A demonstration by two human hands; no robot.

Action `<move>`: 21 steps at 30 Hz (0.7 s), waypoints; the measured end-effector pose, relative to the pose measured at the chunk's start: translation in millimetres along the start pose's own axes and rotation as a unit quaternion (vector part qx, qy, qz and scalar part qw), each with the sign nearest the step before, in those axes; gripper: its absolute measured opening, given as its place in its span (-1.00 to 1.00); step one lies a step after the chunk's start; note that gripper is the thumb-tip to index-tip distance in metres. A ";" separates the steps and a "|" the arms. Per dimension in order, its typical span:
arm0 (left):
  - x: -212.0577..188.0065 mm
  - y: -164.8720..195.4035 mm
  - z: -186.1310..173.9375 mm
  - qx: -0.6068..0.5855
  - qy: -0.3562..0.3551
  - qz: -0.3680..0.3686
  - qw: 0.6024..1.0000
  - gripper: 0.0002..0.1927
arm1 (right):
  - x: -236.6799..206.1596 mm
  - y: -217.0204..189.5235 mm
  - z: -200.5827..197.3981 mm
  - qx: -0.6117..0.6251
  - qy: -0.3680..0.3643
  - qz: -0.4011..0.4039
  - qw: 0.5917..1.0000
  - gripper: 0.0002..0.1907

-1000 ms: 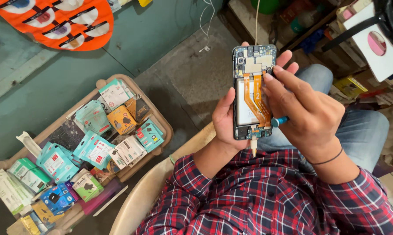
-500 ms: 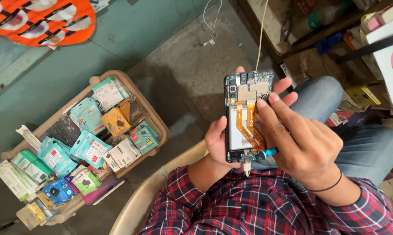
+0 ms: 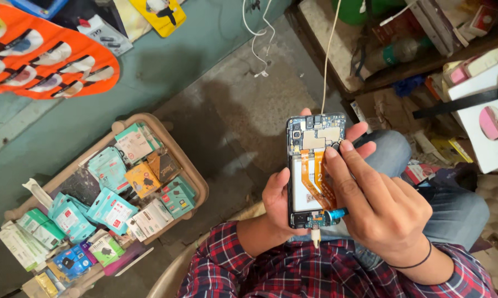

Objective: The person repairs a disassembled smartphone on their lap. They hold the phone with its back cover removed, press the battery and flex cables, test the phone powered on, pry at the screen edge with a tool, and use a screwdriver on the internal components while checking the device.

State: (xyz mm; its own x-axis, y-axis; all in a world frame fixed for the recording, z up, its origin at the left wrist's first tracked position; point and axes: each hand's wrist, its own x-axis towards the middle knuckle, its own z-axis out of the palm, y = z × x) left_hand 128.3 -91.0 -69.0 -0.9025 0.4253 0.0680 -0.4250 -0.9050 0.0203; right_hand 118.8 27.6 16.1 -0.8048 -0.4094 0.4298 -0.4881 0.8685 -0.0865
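My left hand grips an opened smartphone from below, with its back cover off. The circuit board, a white battery and orange flex cables show. My right hand lies over the phone's right side, its fingertips pressing near the upper board. A thin tool with a blue handle runs under this hand, its tip hidden by the fingers. A pale cable plug hangs from the phone's bottom edge. Both forearms wear red plaid sleeves.
A beige tray packed with several small teal, orange and white accessory boxes sits at the left on the concrete floor. An orange display card hangs upper left. A cluttered shelf and white box stand at the right. A white cord dangles.
The view has shifted, so the phone and both hands sit lower in the picture. My right fingertips have slid up the phone toward the upper board. The grip is unchanged.
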 end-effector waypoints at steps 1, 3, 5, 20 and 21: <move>2.8 -0.4 1.1 -0.003 0.005 0.003 1.000 -0.05 | 2.1 2.4 0.3 -0.002 0.000 0.002 1.000 -0.63; 8.9 -2.1 3.4 -0.010 -0.005 0.009 1.000 -0.06 | 4.4 6.1 -2.0 -0.006 -0.001 0.002 1.000 -0.62; 13.8 -2.8 6.0 -0.018 -0.016 0.007 1.000 -0.07 | 5.7 9.5 -5.0 -0.012 0.001 0.006 1.000 -0.61; 17.7 0.7 9.2 -0.036 -0.035 -0.015 0.999 -0.11 | 9.9 12.8 -13.1 -0.003 0.019 0.007 1.000 -0.62; 16.7 0.7 9.0 -0.038 -0.032 -0.015 0.999 -0.11 | 9.9 12.1 -13.5 -0.004 0.016 0.004 1.000 -0.61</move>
State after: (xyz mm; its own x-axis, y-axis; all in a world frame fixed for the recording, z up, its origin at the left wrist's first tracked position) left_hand 113.6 -84.6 -58.9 -0.8842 0.4477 0.1330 -0.4574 -0.8877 -0.0530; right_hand 109.4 37.8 31.4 -0.7973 -0.3943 0.4570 -0.4797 0.8734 -0.0833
